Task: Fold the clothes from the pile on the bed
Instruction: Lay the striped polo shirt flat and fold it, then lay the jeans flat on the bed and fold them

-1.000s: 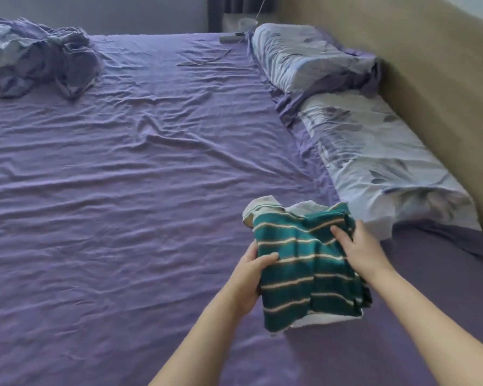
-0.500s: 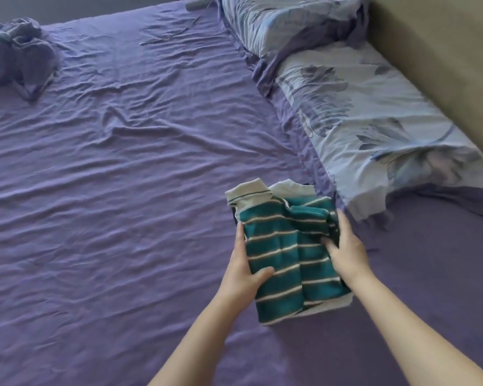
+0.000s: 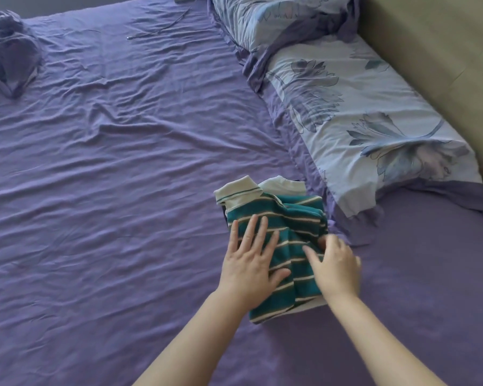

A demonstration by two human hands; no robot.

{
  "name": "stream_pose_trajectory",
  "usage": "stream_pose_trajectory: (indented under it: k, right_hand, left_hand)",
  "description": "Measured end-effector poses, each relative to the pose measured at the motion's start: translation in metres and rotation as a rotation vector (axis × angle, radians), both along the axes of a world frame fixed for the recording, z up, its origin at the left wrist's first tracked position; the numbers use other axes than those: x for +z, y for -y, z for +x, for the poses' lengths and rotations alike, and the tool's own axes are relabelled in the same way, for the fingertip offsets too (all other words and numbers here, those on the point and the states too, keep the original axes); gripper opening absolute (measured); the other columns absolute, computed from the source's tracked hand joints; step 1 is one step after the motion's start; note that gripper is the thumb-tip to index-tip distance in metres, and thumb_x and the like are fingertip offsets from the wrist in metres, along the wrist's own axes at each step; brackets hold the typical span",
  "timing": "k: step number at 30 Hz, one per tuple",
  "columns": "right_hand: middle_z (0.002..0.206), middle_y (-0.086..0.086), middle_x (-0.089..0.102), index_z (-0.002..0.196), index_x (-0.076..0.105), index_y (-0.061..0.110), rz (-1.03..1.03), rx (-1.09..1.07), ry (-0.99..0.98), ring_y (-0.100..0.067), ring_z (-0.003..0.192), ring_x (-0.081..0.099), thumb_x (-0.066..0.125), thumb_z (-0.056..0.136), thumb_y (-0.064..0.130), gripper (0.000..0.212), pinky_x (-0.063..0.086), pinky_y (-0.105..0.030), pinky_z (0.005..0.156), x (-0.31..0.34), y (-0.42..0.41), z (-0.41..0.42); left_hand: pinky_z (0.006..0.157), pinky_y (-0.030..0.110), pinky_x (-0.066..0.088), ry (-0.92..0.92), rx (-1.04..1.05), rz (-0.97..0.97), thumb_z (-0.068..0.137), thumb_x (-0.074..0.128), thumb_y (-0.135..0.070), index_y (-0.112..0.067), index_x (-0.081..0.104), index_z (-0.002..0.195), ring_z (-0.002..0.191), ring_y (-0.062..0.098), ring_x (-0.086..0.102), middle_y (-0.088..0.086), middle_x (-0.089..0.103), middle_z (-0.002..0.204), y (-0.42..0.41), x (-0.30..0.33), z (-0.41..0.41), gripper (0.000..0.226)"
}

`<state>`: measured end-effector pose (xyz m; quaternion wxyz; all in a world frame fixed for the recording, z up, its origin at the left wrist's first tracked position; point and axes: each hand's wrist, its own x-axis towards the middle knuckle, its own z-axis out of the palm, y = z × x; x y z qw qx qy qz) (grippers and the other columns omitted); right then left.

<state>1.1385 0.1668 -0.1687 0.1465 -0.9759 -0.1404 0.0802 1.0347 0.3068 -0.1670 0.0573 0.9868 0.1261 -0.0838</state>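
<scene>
Fingers (image 3: 255,232) of the left hand (image 3: 251,263) are now lying straight and spread, pressing the folded striped shirt (image 3: 285,246), set down beside the pillow (image 3: 368,118); right hand (image 3: 335,263) fingers, blurred, are touching it loosely. Fold appears finished.

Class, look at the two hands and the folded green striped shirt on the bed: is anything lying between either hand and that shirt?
Nothing visible does. The left hand lies flat on the folded green-and-white striped shirt, and the right hand touches its right side. The shirt lies on the purple bedsheet, beside the floral pillow.
</scene>
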Motion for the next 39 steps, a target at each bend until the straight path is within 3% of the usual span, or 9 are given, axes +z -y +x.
stream_pose_trajectory:
  k: [8,14,17,25,27,28,31,35,39]
  right_hand:
    - [0.083,-0.015,0.058,0.088,0.064,0.005,0.102,0.116,0.205,-0.038,0.056,0.057,0.066,0.085,0.026,0.021,0.032,-0.03,0.045,-0.005,0.021,-0.004]
    - [0.061,-0.012,0.052,0.071,0.06,0.002,-0.101,0.306,0.452,-0.031,0.033,0.046,0.066,0.085,0.02,0.023,0.033,-0.027,0.031,-0.016,0.042,0.015]
    - [0.06,-0.01,0.051,0.07,0.059,0.005,-0.13,0.402,0.528,-0.029,0.034,0.049,0.044,0.09,0.028,0.034,0.033,-0.025,0.03,-0.021,0.043,0.022]
    - [0.058,-0.008,0.053,0.071,0.063,0.009,-0.177,0.638,0.685,-0.027,0.044,0.054,0.033,0.1,0.025,0.044,0.039,-0.03,0.036,-0.011,0.036,0.035]
    - [0.075,-0.011,0.06,0.089,0.066,0.008,-0.16,0.582,0.62,-0.031,0.065,0.059,0.056,0.091,0.021,0.017,0.046,-0.038,0.052,-0.006,0.025,0.015]
    - [0.088,-0.012,0.063,0.1,0.066,0.009,-0.135,0.543,0.557,-0.032,0.078,0.061,0.062,0.087,0.024,0.02,0.048,-0.04,0.063,-0.005,0.019,0.002]
    - [0.112,-0.011,0.065,0.116,0.065,0.013,-0.155,0.583,0.345,-0.032,0.102,0.063,0.04,0.088,0.036,0.043,0.051,-0.044,0.082,-0.007,0.019,-0.032]
    - [0.117,-0.015,0.065,0.118,0.065,0.008,-0.342,0.545,0.102,-0.034,0.106,0.063,0.007,0.098,0.042,0.07,0.048,-0.056,0.085,0.009,0.022,-0.054]
    - [0.113,-0.018,0.067,0.111,0.069,0.008,-0.358,0.552,0.027,-0.038,0.101,0.065,0.039,0.079,0.037,0.053,0.049,-0.06,0.078,0.042,0.006,-0.095]
  left_hand:
    - [0.111,0.053,-0.02,-0.085,0.021,-0.078,0.069,-0.005,-0.09,-0.038,-0.024,0.14,0.133,0.018,-0.042,0.003,-0.028,0.152,-0.009,-0.021,-0.005,0.09]
    - [0.112,0.053,-0.021,-0.116,-0.086,-0.1,0.057,0.007,-0.099,-0.04,-0.037,0.134,0.132,0.018,-0.044,0.004,-0.036,0.149,-0.019,-0.02,-0.007,0.106]
    - [0.112,0.054,-0.019,-0.126,-0.124,-0.106,0.054,0.013,-0.1,-0.039,-0.038,0.134,0.133,0.021,-0.043,0.005,-0.038,0.148,-0.022,-0.021,-0.009,0.113]
    - [0.11,0.059,-0.017,-0.194,-0.196,0.002,0.058,0.034,-0.094,-0.026,-0.02,0.147,0.137,0.03,-0.034,0.011,-0.032,0.149,-0.022,-0.015,-0.01,0.124]
    - [0.109,0.06,-0.017,-0.198,-0.157,0.021,0.062,0.037,-0.091,-0.024,-0.018,0.147,0.138,0.031,-0.032,0.012,-0.028,0.152,-0.013,-0.011,-0.01,0.121]
    - [0.108,0.061,-0.018,-0.192,-0.12,0.018,0.065,0.037,-0.089,-0.024,-0.016,0.148,0.139,0.031,-0.031,0.012,-0.026,0.154,-0.007,-0.009,-0.012,0.118]
    - [0.106,0.061,-0.024,-0.139,0.023,-0.025,0.082,0.034,-0.075,-0.026,-0.007,0.15,0.135,0.03,-0.036,0.01,-0.02,0.156,0.013,-0.006,-0.03,0.094]
    - [0.1,0.058,-0.032,-0.162,0.079,-0.114,0.096,0.032,-0.049,-0.026,0.006,0.151,0.135,0.031,-0.035,0.009,-0.014,0.158,0.039,0.007,-0.069,0.065]
    - [0.101,0.059,-0.03,-0.267,0.085,-0.173,0.098,0.034,-0.039,-0.022,0.012,0.15,0.144,0.033,-0.014,0.01,-0.002,0.159,0.044,0.038,-0.112,0.059]
